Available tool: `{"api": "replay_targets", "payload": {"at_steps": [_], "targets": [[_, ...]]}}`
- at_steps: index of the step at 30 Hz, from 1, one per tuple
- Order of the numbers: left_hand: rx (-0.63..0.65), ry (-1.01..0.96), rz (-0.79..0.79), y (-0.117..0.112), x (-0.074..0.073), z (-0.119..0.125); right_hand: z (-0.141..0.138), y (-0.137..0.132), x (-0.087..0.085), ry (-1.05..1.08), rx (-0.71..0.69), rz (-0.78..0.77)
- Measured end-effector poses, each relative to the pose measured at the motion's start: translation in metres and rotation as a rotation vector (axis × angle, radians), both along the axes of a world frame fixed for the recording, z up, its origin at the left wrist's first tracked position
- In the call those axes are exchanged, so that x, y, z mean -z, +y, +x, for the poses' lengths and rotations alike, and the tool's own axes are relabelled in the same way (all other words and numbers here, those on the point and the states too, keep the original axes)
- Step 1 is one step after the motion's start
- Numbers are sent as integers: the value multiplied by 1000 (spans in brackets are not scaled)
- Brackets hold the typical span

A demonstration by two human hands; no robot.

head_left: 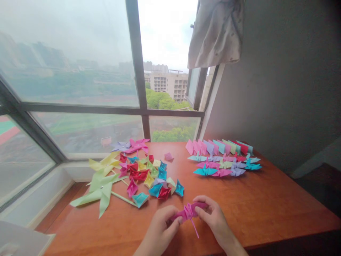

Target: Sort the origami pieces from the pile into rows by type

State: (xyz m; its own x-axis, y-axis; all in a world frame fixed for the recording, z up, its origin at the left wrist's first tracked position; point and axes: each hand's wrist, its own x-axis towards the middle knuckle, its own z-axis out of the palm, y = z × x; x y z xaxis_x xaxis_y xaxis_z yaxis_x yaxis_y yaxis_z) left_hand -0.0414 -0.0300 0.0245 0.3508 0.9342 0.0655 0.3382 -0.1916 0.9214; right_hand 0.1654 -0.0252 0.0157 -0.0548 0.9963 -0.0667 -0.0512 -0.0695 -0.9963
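Note:
A magenta folded paper crane (189, 211) is stretched between my two hands above the front of the table. My left hand (163, 225) pinches one wing between thumb and fingers. The opposite wing is gripped by my right hand (211, 217) in the same way. Pleated folds show in the crane's middle, and a thin pointed strip hangs from it toward me. Just beyond my left hand lie several small folded paper boats (156, 190) in mixed colours. Farther right stand rows of finished paper cranes (205, 171), wings spread.
Pinwheels lie at the left, a pale green pinwheel (102, 188) nearest me and a pink pinwheel (137, 145) by the window. Upright folded papers (218, 146) line the back right. The wooden table (269, 209) meets a window (170, 113) and a grey wall (282, 89).

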Motion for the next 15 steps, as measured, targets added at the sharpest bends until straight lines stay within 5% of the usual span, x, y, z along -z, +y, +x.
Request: {"api": "replay_targets", "payload": {"at_steps": [8,15], "targets": [[73,-272,-198,6,11,-10,5,4,16,194,70,-18],[-115,-354,-205,15,7,-13,5,3,20,359,298,12]]}}
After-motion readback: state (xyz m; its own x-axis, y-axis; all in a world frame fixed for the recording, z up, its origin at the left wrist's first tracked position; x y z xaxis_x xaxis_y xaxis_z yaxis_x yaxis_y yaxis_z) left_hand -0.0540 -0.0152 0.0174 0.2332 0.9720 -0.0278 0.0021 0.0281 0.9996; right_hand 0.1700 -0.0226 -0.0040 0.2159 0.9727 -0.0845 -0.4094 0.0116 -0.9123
